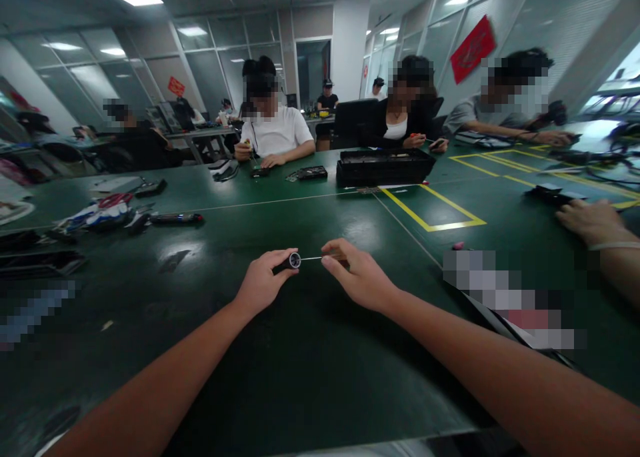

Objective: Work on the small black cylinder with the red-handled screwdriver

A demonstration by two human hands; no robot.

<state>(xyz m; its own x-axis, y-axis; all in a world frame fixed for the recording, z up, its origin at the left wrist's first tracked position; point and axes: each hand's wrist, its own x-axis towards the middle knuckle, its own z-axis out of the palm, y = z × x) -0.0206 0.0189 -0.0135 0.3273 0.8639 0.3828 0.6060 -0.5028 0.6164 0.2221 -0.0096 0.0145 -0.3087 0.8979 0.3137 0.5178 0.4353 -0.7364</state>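
Note:
My left hand (263,280) pinches a small dark round part (295,261) with a silvery rim between thumb and fingers, its open end facing me. My right hand (364,278) is closed on a thin metal rod (311,258). The rod's left end meets the side of the round part; its other end is hidden by my fingers, so I cannot tell what tool it is. Both hands are above the green tabletop (300,377), near the middle of the view.
A long black case (385,167) stands across the table, beside a yellow taped outline (455,227). Another person's hand (593,222) rests at the right. A blurred-out flat item (505,297) lies nearer me. Gloves (103,214) and a dark pen-shaped tool (177,219) lie left.

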